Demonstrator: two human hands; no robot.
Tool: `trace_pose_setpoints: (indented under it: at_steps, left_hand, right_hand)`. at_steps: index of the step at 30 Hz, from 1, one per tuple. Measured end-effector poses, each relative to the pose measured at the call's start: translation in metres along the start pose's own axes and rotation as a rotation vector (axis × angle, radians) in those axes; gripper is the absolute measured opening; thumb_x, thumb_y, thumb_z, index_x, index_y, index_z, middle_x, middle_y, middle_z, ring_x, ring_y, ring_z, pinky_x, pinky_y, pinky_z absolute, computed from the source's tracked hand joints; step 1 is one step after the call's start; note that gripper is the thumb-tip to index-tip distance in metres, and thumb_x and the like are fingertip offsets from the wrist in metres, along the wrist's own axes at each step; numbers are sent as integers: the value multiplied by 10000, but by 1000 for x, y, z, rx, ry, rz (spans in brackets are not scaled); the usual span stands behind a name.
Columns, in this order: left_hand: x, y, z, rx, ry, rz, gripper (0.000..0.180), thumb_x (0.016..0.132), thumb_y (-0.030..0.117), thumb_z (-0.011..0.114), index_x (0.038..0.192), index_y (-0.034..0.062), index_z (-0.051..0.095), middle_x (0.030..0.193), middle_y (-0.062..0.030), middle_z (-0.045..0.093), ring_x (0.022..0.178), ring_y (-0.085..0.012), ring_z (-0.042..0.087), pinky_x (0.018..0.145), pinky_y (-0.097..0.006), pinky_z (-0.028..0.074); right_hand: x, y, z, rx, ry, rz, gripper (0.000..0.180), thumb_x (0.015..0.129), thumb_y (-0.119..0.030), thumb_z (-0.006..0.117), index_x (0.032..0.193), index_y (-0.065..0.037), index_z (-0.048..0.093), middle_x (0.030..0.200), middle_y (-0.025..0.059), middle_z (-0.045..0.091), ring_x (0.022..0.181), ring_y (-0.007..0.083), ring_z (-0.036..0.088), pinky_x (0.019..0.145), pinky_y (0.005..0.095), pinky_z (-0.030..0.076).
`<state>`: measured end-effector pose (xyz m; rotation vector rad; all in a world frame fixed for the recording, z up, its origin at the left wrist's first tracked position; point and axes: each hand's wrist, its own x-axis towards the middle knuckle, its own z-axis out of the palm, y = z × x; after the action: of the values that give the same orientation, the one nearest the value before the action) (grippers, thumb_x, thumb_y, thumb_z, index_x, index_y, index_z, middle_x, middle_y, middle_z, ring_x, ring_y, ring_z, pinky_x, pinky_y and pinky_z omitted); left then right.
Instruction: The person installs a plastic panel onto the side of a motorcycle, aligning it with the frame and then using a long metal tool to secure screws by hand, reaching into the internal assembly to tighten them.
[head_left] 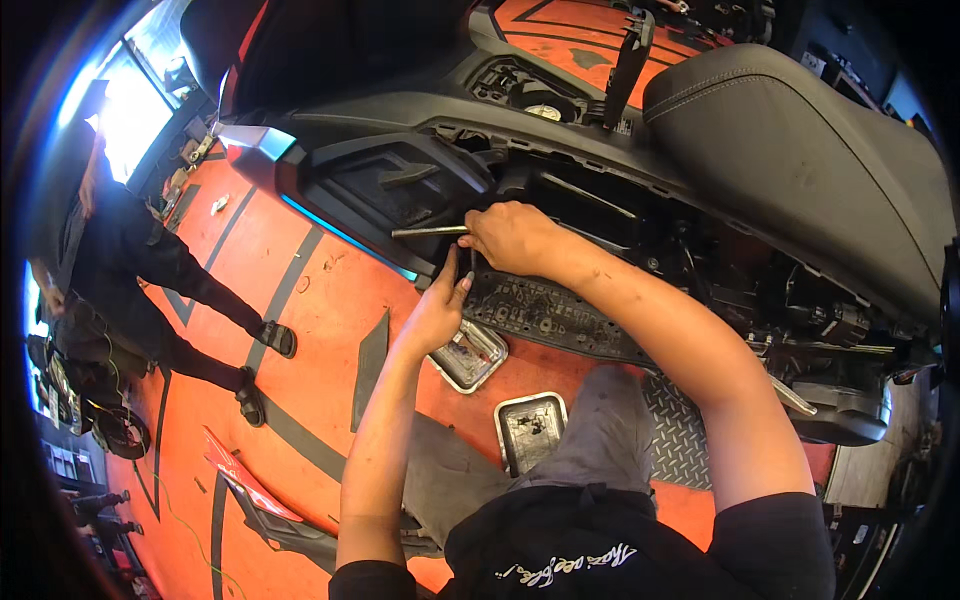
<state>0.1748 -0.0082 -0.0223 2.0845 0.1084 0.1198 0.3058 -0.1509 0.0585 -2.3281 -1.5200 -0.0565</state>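
Rod: a thin, straight, grey metal shaft, lying nearly level, its free end pointing to our left over the scooter's dark side cavity. Our right hand grips its near end, fingers curled tight around it, knuckles up. Our left hand sits just below, fingers together and pointing upward, fingertips against the lower edge of the bodywork; whether it pinches anything we cannot tell.

Around the hands, the scooter's side panels are off, exposing black frame parts and wiring. The footboard, a ribbed black strip, runs beneath the right forearm. The seat, black and padded, rises at upper right. A blue-edged panel borders the cavity on the left.

Open orange floor with dark stripes lies to the left of the left arm. Two metal trays rest on the floor by our knees: the nearer one holds a few small dark parts; the farther one's contents are unclear. A red panel lies on the floor at lower left. Another person in dark clothes stands well apart at left.
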Motion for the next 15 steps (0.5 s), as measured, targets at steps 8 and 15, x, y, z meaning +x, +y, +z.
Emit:
trace_pose_setpoints:
  at_steps: [8,15]
  left_hand:
    - [21,-17,26,64,319,265,409,973,84,529,1358,-42,478,1263,-282,613,1222,-373,588,1010,-390,468]
    - [24,-21,8,-303,85,-61,173,941,121,569,1028,-16,629,704,-166,655,691,-300,678,644,-412,541]
  right_hand:
    - [-11,-23,7,29,-47,91,326,886,-245,597,964,47,718,916,285,692,895,429,694,777,472,577]
    - [-20,-65,1,1048,-197,687,549,1024,-409,414,1013,102,615,840,313,666,825,449,682,734,502,552]
